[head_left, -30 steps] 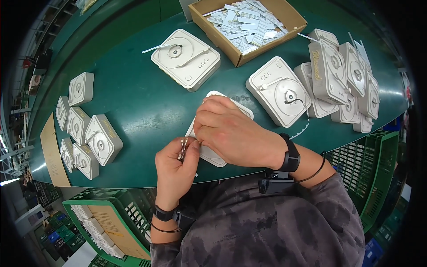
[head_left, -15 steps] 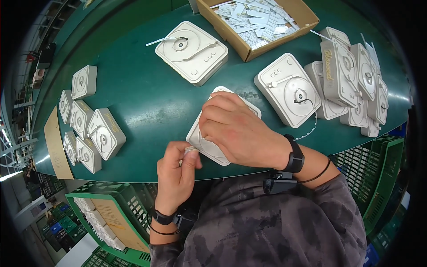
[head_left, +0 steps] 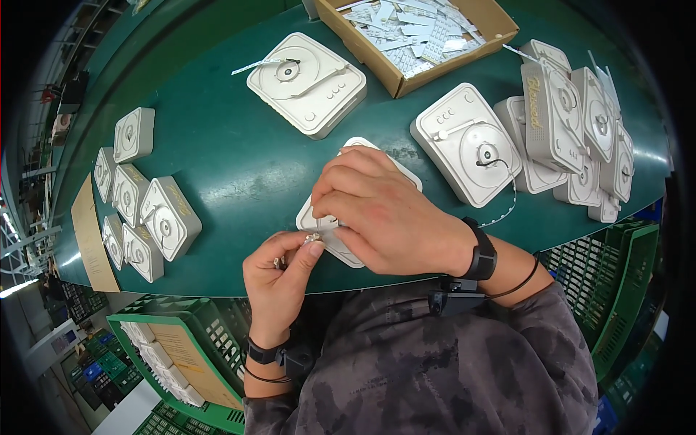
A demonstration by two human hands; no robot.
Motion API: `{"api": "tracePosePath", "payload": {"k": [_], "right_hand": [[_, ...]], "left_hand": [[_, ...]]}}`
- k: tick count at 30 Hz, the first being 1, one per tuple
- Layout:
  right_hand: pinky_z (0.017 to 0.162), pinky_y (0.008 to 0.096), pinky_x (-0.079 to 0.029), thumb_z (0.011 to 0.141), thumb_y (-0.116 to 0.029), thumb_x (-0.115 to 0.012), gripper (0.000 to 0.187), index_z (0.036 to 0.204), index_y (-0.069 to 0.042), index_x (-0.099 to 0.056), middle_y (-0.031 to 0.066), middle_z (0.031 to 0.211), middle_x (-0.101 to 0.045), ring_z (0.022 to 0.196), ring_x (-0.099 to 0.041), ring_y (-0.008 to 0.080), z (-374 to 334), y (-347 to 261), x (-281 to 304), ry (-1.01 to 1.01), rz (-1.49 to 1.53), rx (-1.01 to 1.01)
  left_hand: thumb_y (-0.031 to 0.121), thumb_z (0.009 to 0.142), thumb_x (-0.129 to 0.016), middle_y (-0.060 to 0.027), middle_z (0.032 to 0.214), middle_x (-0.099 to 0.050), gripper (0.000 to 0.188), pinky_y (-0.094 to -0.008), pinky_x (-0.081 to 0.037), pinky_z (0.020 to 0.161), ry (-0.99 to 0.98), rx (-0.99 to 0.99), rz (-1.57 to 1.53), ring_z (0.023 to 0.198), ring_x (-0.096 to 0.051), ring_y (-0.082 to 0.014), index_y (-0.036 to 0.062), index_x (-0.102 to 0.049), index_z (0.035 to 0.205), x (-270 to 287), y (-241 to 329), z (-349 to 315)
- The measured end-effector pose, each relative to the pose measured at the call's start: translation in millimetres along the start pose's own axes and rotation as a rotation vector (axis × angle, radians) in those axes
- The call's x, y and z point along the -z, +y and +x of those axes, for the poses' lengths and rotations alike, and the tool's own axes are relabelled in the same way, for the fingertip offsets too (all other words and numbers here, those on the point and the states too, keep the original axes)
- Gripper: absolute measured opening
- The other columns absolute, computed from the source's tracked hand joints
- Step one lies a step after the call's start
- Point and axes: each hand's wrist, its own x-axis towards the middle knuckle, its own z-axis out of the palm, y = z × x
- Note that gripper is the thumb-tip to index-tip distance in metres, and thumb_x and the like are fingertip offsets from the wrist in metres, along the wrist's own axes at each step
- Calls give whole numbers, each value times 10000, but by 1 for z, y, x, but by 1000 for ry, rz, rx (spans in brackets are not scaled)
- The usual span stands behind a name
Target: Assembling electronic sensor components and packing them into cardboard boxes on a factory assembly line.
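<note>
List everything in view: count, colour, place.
Turntable units: six, white, table left
Stacked units: several, white, table right
Separate units: two, white, mid table
Covered unit: one, white, centre
Cardboard box: one, brown, far side
Strips: many, white, boxed
Cardboard sheet: one, brown, table left
Table: one, green, centre
Crates: two, green, lower left, right
Crate pieces: several, white, left crate
Background bins: several, green, blue, lower left
Small pieces: count unclear, whitish, centre
Wristbands: two, black, wrists
Patterned top: one, grey, below
Left grip: one, bare, pinching small pieces
Right grip: one, bare, over covered unit
</note>
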Motion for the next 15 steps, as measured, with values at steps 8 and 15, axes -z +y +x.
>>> {"api": "tracePosePath", "payload": {"k": [8, 15], "right_hand": [[953, 427, -414, 776, -102, -726, 117, 785, -57, -619, 69, 1041, -615, 1048, -535, 287, -1, 3, 6, -29, 120, 40], [958, 424, -415, 769, -59, -683, 143, 708, -51, -554, 75, 1052, -626, 1057, -540, 296, 0, -3, 7, -45, 137, -39]], "left_hand": [[27, 861, -772, -23, 820, -660, 140, -210, -365, 566, -31, -72, 140, 640, -456, -43, -21, -729, 985, -9, 3, -4], [6, 817, -766, -111, 865, -699, 226, -313, -524, 587, 71, -653, 698, 695, -672, -231, 19, -681, 1026, -12, -3, 2]]}}
